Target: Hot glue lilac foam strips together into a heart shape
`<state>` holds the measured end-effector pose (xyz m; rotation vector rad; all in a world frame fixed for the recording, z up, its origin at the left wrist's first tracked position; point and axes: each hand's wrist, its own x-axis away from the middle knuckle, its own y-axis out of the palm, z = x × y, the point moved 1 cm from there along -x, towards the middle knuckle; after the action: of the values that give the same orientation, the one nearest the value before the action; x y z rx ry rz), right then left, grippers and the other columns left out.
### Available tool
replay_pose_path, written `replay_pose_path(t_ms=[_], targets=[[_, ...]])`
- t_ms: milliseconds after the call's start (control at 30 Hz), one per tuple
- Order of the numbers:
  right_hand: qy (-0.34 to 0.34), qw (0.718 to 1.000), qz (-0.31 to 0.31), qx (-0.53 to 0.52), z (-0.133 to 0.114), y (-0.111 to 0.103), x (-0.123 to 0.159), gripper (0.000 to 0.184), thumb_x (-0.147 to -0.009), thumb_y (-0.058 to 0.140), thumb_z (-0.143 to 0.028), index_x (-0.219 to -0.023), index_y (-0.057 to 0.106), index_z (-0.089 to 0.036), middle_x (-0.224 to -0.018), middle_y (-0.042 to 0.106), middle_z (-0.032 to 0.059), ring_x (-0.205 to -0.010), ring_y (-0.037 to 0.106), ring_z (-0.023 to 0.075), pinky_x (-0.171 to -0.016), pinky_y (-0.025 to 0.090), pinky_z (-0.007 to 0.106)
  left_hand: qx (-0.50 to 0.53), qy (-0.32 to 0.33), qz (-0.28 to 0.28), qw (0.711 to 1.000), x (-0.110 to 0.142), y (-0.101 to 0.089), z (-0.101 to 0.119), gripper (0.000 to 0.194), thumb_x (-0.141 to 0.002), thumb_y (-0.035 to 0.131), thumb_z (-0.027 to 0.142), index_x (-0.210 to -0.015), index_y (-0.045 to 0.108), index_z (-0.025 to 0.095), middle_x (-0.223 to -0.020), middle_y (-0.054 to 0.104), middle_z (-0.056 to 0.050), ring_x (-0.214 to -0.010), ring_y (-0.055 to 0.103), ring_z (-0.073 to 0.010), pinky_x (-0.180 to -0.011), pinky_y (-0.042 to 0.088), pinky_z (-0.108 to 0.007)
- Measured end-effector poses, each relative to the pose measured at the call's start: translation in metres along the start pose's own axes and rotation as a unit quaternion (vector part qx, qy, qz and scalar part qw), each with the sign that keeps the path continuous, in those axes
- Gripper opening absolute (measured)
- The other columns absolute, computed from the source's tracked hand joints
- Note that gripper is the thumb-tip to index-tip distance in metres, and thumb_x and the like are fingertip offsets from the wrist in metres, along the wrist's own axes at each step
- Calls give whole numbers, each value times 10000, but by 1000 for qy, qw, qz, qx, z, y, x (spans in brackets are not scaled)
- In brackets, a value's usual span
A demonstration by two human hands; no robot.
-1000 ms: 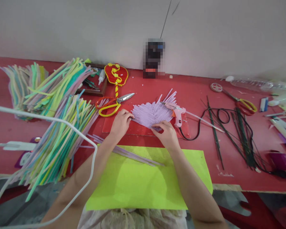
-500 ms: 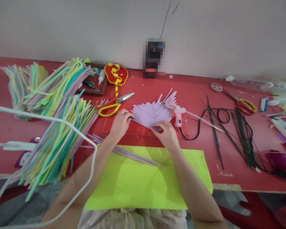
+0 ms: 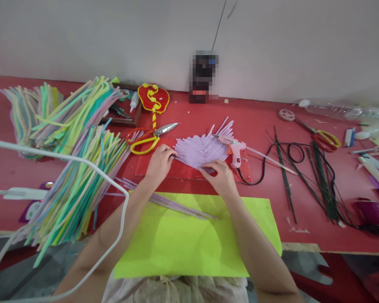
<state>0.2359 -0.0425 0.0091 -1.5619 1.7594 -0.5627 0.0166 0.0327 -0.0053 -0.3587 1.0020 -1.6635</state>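
Note:
Lilac pipe cleaners, laid side by side in a leaf-like herringbone piece [image 3: 202, 147], rest on a red board [image 3: 189, 173]. My left hand [image 3: 160, 164] is closed in a pinch at the piece's lower left edge. At its lower tip, my right hand [image 3: 220, 176] pinches the lilac stems between thumb and fingers. The exact strand under the fingertips is too small to make out. A pink hot glue gun [image 3: 237, 155] lies against the piece's right side, with a glue stick in its back. Scissors [image 3: 151, 138] with red and yellow handles lie open beyond my left hand.
Bundles of coloured pipe cleaners [image 3: 78, 181] fill the left side. Loose lilac stems [image 3: 180, 205] cross a yellow-green sheet [image 3: 189, 244] before me. A white cable [image 3: 124, 219] loops across the lower left. Right stand dark green wires [image 3: 324, 185], the gun's black cord [image 3: 262, 172] and more scissors [image 3: 325, 140].

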Motion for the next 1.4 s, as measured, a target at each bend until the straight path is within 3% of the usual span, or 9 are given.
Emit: replay_pose_path(t_ms=[167,267,400,533,733,933,1100,1400], targets=[[7,1000,14,-15,3,0,1,321,-913,475,-409,-820,712,-215,-803,641,71,-800,602,208,-782,490,358,33,-16,20,999,-3,-7,6,245,-837,477,59,-893,662,210,-910,580,-37,-911,579,-181,-903,483,-356],[-6,999,34,-29,2,-4,0,331,-926,456,-382,-813,710,-203,-793,632,73,-784,598,199,-776,488,340,13,-2,26,1000,3,-15,24,261,-868,440,78,-994,642,187,-989,602,-63,-975,589,-190,-925,483,-356],[-11,998,50,-20,-1,-12,0,326,-931,442,-374,-842,712,-213,-815,651,76,-806,604,204,-786,487,344,-88,52,-54,993,28,-13,59,337,-914,430,174,-1228,552,178,-1255,572,-118,-1187,539,-251,-1033,425,-430],[-15,999,46,17,-4,-16,7,305,-929,433,-335,-954,715,-219,-879,669,88,-845,613,222,-824,490,390,-178,53,-113,976,56,5,77,515,-932,443,329,-1409,400,138,-1488,379,-186,-1394,335,-308,-1141,287,-490],[-21,991,71,114,-16,-11,48,327,-924,460,-253,-1208,621,-287,-1225,603,108,-1108,565,281,-927,464,492,-216,13,-136,967,72,21,77,581,-913,479,388,-1452,344,220,-1535,315,-151,-1411,297,-326,-1132,289,-532],[-5,986,75,147,-38,11,79,578,-917,500,-270,-1462,325,-345,-1540,279,96,-1396,299,336,-1040,385,562,-210,2,-150,966,73,21,80,596,-914,472,394,-1461,331,202,-1541,286,-181,-1419,270,-346,-1119,290,-569],[24,988,43,144,-38,25,82,578,-935,469,-325,-1484,288,-317,-1580,188,94,-1445,164,354,-1071,318,622,-214,0,-141,967,73,21,77,593,-919,452,368,-1473,302,223,-1535,311,-155,-1422,266,-336,-1119,297,-560],[39,981,33,190,-33,29,80,534,-949,448,-374,-1463,356,-259,-1583,180,110,-1454,135,328,-1098,283,590,-244,6,-147,958,70,19,79,577,-928,461,356,-1467,326,199,-1532,283,-215,-1403,294,-367,-1091,328,-564]])
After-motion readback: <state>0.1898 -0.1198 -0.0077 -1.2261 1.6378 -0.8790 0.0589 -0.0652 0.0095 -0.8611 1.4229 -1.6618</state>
